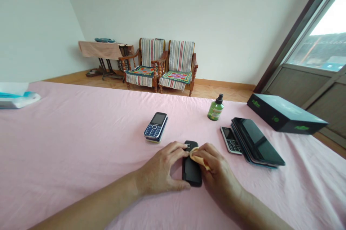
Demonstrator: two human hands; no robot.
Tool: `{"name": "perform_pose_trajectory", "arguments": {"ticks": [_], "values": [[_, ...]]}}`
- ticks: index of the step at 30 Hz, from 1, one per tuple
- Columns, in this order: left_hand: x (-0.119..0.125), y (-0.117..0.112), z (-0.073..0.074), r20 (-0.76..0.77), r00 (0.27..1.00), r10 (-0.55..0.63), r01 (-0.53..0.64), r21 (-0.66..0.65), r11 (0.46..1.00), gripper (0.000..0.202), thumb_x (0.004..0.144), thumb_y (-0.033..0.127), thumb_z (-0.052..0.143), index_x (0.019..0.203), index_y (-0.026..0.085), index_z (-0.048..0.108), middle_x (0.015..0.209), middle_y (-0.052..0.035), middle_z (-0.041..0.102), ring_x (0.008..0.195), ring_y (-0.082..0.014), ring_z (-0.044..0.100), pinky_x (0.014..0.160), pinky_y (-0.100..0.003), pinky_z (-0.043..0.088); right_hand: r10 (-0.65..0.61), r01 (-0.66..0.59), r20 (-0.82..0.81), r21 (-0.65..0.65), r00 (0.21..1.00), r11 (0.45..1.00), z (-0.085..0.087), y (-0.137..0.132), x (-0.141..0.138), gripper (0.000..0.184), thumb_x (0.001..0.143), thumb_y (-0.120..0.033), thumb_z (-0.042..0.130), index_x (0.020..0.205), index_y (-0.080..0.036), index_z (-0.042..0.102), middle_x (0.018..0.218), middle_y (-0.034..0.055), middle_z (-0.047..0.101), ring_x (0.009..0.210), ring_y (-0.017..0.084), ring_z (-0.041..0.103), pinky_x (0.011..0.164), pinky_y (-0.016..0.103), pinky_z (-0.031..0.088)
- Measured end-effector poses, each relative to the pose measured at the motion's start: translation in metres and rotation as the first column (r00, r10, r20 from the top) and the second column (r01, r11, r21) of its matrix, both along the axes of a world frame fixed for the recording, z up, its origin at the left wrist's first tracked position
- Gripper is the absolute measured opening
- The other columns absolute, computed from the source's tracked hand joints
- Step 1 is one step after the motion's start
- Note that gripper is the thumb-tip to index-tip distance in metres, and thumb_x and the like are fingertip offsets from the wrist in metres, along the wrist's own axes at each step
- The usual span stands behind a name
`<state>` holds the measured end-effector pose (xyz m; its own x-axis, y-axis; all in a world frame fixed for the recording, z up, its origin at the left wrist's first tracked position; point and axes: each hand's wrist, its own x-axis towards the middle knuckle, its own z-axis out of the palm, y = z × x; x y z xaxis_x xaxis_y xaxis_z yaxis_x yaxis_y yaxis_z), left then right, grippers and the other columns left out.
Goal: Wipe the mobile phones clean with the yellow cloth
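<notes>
A black mobile phone (192,173) lies back side up on the pink cloth in front of me, its camera at the far end. My left hand (159,169) steadies it from the left, fingers at the upper part and thumb by the near end. Pinched in my right hand (217,167) is a small yellow cloth (200,160), pressed on the phone's back near the upper right edge. Beyond my left hand lies a small stack of keypad phones (155,126), a blue one on top.
To the right are a white-and-black keypad phone (230,140), a stack of dark tablets (258,141) and a black box (286,114). A green spray bottle (215,108) stands upright farther back. A white-and-blue package (18,100) lies far left on the pink sheet (81,143). Two wooden chairs (177,60) stand beyond.
</notes>
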<state>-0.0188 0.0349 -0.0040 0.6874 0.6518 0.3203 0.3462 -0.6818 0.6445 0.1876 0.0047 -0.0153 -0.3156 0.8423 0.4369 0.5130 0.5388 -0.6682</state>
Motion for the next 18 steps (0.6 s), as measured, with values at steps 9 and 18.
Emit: {"name": "perform_pose_trajectory", "arguments": {"ticks": [9, 18], "values": [[0.002, -0.001, 0.001, 0.006, 1.000, 0.010, -0.010, 0.015, 1.000, 0.064, 0.063, 0.036, 0.087, 0.118, 0.018, 0.058, 0.126, -0.0139, 0.058, 0.120, -0.0305, 0.054, 0.105, -0.043, 0.042, 0.085, -0.081, 0.030, -0.112, 0.996, 0.990, 0.006, -0.039, -0.001, 0.029, 0.083, 0.002, 0.049, 0.090, -0.021, 0.065, 0.092, 0.0067, 0.062, 0.087, 0.020, 0.060, 0.073, 0.031, 0.050], [0.001, -0.002, 0.000, 0.068, 0.997, 0.030, -0.026, -0.062, 0.998, 0.097, 0.056, 0.022, 0.091, 0.135, 0.027, 0.034, 0.130, -0.0091, 0.051, 0.121, -0.0313, 0.051, 0.105, -0.046, 0.040, -0.074, 0.070, 0.054, 0.061, 0.996, 0.996, 0.018, 0.031, -0.003, 0.025, 0.082, 0.000, 0.048, 0.087, -0.018, 0.065, 0.082, 0.0041, 0.059, 0.077, 0.018, 0.059, 0.067, 0.028, 0.046]]}}
